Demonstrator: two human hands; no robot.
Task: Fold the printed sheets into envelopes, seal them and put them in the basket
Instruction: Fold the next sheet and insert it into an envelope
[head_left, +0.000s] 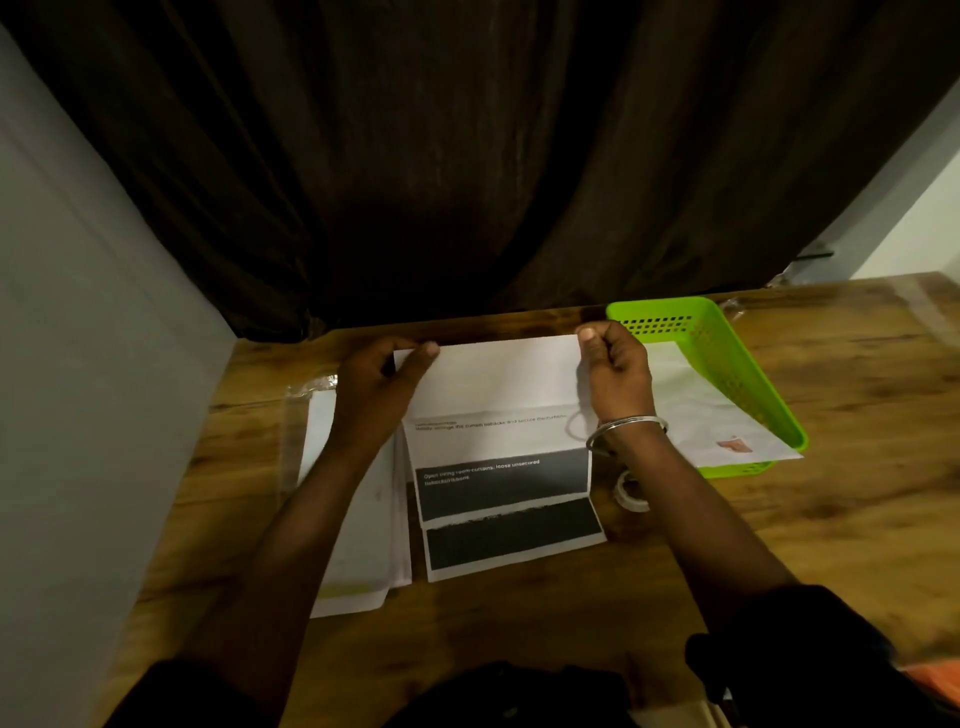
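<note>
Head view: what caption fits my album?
Left hand and right hand pinch far corners of the printed sheet beside a green basket.

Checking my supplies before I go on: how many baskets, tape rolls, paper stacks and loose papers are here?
Green basket: 1
Tape roll: 1
Paper stack: 1
Sheet pinched by left hand and right hand: 1
Paper in the basket: 1
Total: 5

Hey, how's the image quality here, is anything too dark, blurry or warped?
Head view: dim overall, curtain nearly black; the wide-angle lens bends the table edges; the printed sheet has soft, barely readable small text; left hand and right hand, pinching its far corners, look fairly sharp; bottom right corner is smeared.
</note>
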